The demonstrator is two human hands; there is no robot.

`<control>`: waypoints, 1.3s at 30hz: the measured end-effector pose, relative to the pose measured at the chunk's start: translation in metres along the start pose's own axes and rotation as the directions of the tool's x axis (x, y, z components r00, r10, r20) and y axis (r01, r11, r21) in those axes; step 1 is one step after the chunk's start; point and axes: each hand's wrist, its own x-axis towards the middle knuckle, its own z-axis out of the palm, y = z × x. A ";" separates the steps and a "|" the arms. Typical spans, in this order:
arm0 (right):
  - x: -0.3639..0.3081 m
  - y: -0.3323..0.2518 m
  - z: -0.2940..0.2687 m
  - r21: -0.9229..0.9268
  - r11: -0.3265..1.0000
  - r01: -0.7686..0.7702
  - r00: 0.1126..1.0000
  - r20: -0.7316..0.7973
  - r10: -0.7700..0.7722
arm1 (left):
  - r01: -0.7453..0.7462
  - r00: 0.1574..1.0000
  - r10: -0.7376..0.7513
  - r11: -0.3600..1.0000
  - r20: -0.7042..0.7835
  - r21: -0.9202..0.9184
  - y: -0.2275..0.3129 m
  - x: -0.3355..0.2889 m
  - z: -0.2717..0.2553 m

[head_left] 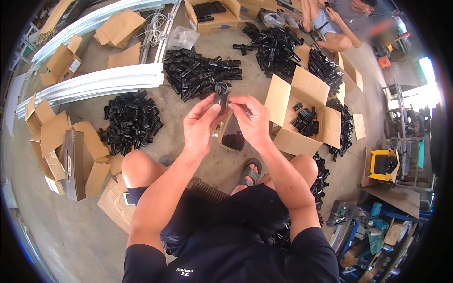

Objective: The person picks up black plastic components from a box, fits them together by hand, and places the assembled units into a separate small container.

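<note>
Between my hands, in front of my knees, is a black pipe fitting (222, 95) with a ring-shaped end pointing away from me. My left hand (198, 126) grips it with thumb and fingers. My right hand (252, 123) is closed in a pinch at the fitting's right side; whatever is between its fingertips is too small to name. Below them on the floor stands a small box (226, 145) holding small dark pieces (233, 139). A heap of similar black fittings (196, 73) lies just beyond my hands.
An open carton (309, 86) with several black fittings stands to the right. More heaps lie at left (131, 123) and far right (276, 49). Flattened cartons (71, 151) and white metal rails (94, 87) are on the left. Another person (337, 28) sits at upper right.
</note>
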 end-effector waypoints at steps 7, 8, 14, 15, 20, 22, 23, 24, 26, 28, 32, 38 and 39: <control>0.001 0.006 -0.002 -0.035 0.995 0.089 0.994 -0.063 -0.091 | -0.006 1.000 0.006 1.000 0.016 0.000 -0.006 0.004 0.004; 0.002 0.005 -0.001 -0.037 0.994 0.101 0.992 -0.072 -0.104 | -0.010 1.000 0.010 1.000 0.018 0.003 -0.005 0.005 0.004; 0.005 0.006 0.001 -0.022 0.991 0.132 0.986 -0.105 -0.133 | -0.010 1.000 0.010 1.000 0.020 0.026 -0.004 0.008 0.002; 0.006 0.007 0.001 -0.019 0.991 0.134 0.985 -0.105 -0.136 | -0.008 1.000 0.008 1.000 0.020 0.030 -0.004 0.009 0.002; 0.010 0.010 0.006 -0.041 0.988 0.150 0.984 -0.095 -0.153 | -0.017 1.000 0.016 0.999 0.015 0.037 -0.005 0.012 -0.001; 0.011 0.010 0.008 -0.046 0.986 0.158 0.983 -0.092 -0.161 | -0.017 1.000 0.016 0.999 0.017 0.034 -0.003 0.013 -0.001; 0.011 0.010 0.008 -0.051 0.985 0.163 0.982 -0.090 -0.167 | -0.018 1.000 0.017 0.999 0.016 0.030 -0.003 0.014 -0.002; 0.012 0.010 0.009 -0.056 0.984 0.169 0.981 -0.090 -0.173 | -0.019 1.000 0.019 0.999 0.016 0.026 -0.002 0.014 -0.002; 0.012 0.011 0.011 -0.055 0.985 0.161 0.983 -0.081 -0.165 | -0.013 1.000 0.013 1.000 0.014 0.019 -0.001 0.014 -0.003; 0.012 0.011 0.012 -0.044 0.988 0.151 0.986 -0.069 -0.153 | 0.001 1.000 -0.001 1.000 0.013 0.014 0.003 0.014 -0.002; 0.012 0.011 0.014 -0.025 0.987 0.160 0.984 -0.077 -0.162 | -0.028 1.000 0.027 0.999 0.015 0.041 -0.002 0.017 -0.006; 0.008 0.015 0.016 -0.049 0.992 0.119 0.986 -0.111 -0.123 | -0.035 0.999 0.034 0.997 0.014 0.068 -0.005 0.016 -0.004; 0.008 0.013 0.015 -0.061 0.992 0.107 0.988 -0.109 -0.113 | -0.038 0.999 0.037 0.996 0.017 0.086 -0.006 0.015 -0.003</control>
